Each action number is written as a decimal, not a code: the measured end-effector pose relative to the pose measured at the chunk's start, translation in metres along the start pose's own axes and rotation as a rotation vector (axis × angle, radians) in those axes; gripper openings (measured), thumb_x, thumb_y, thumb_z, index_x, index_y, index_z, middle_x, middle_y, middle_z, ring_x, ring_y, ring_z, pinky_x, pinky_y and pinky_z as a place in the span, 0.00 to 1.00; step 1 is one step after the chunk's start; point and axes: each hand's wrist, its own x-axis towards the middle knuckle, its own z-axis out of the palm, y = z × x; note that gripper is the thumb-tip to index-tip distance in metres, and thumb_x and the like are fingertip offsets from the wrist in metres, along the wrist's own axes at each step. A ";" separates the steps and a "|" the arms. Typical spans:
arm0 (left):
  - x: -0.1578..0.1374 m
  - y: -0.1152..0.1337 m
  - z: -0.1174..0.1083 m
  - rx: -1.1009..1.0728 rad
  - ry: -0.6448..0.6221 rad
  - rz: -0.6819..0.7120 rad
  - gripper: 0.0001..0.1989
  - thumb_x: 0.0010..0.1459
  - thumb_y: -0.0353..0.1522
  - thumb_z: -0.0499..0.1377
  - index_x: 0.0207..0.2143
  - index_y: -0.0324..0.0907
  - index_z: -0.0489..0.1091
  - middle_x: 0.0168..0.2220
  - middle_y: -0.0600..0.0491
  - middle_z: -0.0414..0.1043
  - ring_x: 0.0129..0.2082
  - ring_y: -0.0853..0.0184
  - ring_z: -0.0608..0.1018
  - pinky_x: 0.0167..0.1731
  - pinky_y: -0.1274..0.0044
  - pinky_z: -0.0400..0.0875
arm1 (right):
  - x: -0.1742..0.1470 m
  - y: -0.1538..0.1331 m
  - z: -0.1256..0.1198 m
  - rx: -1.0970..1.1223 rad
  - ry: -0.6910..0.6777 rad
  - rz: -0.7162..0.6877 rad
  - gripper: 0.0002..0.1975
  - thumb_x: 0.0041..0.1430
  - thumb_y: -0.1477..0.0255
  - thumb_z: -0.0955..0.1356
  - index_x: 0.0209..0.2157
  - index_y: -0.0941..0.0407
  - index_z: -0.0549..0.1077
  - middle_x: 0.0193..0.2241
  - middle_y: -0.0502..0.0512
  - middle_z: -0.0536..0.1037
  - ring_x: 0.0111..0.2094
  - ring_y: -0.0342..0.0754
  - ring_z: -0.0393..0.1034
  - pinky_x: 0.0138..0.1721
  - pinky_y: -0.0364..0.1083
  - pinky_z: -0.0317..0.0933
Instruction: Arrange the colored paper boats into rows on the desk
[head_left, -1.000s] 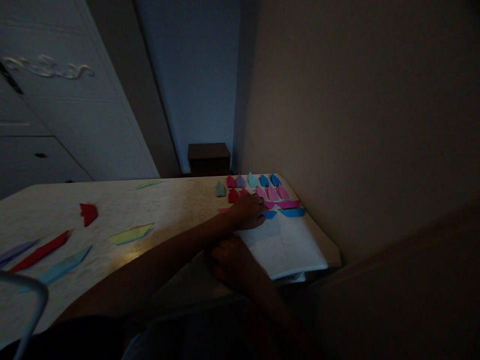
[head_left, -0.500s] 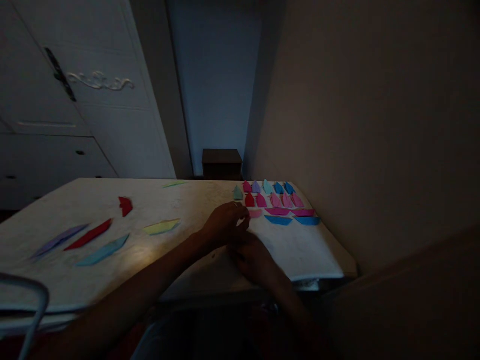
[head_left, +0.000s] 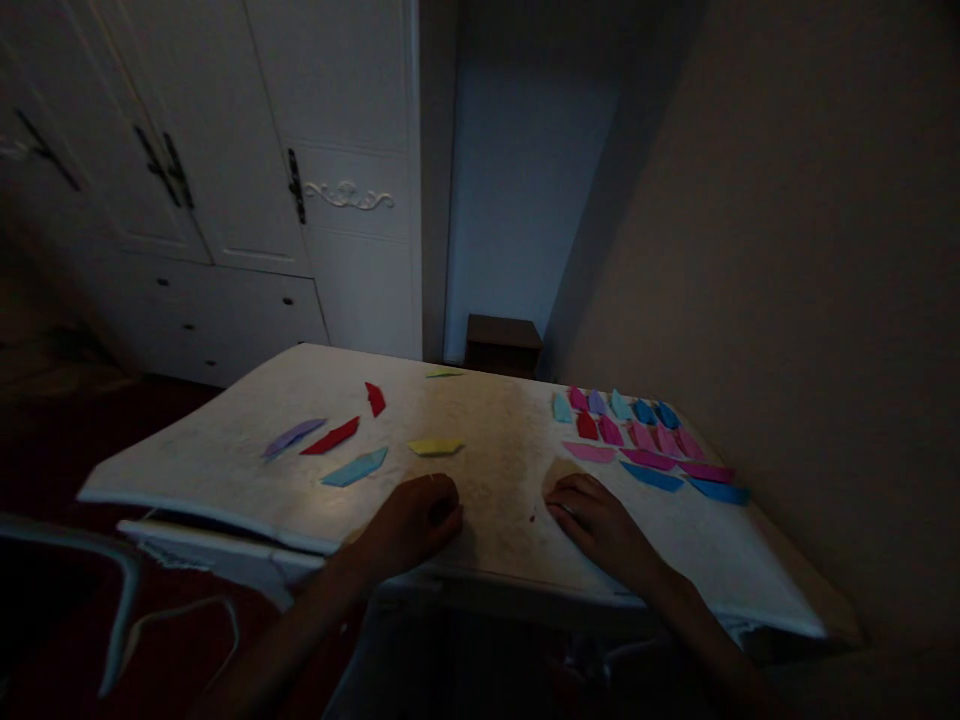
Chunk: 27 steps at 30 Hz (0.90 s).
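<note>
My left hand (head_left: pixel 416 515) is held over the near middle of the table (head_left: pixel 495 440), its fingers curled into a loose fist with nothing showing in it. A yellow folded-paper boat (head_left: pixel 437 447) lies just beyond it, and a light blue paper boat (head_left: pixel 355 467) to its left. My right hand (head_left: pixel 592 515) rests at the table top with fingers bent together; nothing shows in them. Beyond that hand lies a pink paper boat (head_left: pixel 589 453), beside the blue paper boat (head_left: pixel 651 477) and rows of several more coloured folded papers (head_left: pixel 641 435).
Farther left lie a purple boat (head_left: pixel 295 437), a red boat (head_left: pixel 331 436), a smaller red folded piece (head_left: pixel 375 399) and a yellow-green one (head_left: pixel 445 374). A wall (head_left: pixel 810 300) borders the right side. White cabinets (head_left: pixel 360 270) and a small brown stand (head_left: pixel 504 335) are behind.
My hands were together near the pink boat and are now apart, the left one farther left. The view has turned left, so the table appears shifted right.
</note>
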 end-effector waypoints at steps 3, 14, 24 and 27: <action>-0.007 -0.002 0.001 -0.004 0.037 -0.003 0.07 0.58 0.32 0.51 0.27 0.42 0.64 0.26 0.55 0.67 0.27 0.69 0.68 0.29 0.76 0.61 | 0.018 -0.001 -0.001 -0.002 -0.094 -0.005 0.10 0.66 0.72 0.62 0.41 0.53 0.76 0.39 0.57 0.76 0.42 0.50 0.71 0.44 0.50 0.68; -0.011 -0.004 0.009 -0.080 0.173 -0.070 0.05 0.56 0.32 0.53 0.26 0.43 0.63 0.26 0.55 0.66 0.27 0.68 0.68 0.29 0.76 0.60 | 0.142 -0.018 0.044 0.077 -0.218 -0.100 0.11 0.63 0.70 0.65 0.45 0.57 0.75 0.41 0.58 0.77 0.38 0.46 0.73 0.41 0.47 0.68; -0.010 -0.008 0.001 -0.437 0.259 -0.192 0.09 0.54 0.32 0.55 0.22 0.42 0.63 0.21 0.58 0.64 0.23 0.71 0.67 0.25 0.78 0.58 | 0.244 -0.014 0.095 -0.112 -0.240 -0.099 0.16 0.59 0.78 0.67 0.49 0.63 0.73 0.48 0.64 0.76 0.47 0.50 0.72 0.51 0.50 0.63; -0.009 -0.011 -0.001 -0.596 0.298 -0.240 0.10 0.54 0.34 0.56 0.22 0.41 0.64 0.21 0.58 0.64 0.23 0.71 0.67 0.25 0.78 0.58 | 0.255 -0.033 0.109 -0.127 -0.281 -0.185 0.18 0.61 0.77 0.66 0.53 0.62 0.70 0.52 0.63 0.74 0.53 0.51 0.68 0.54 0.50 0.61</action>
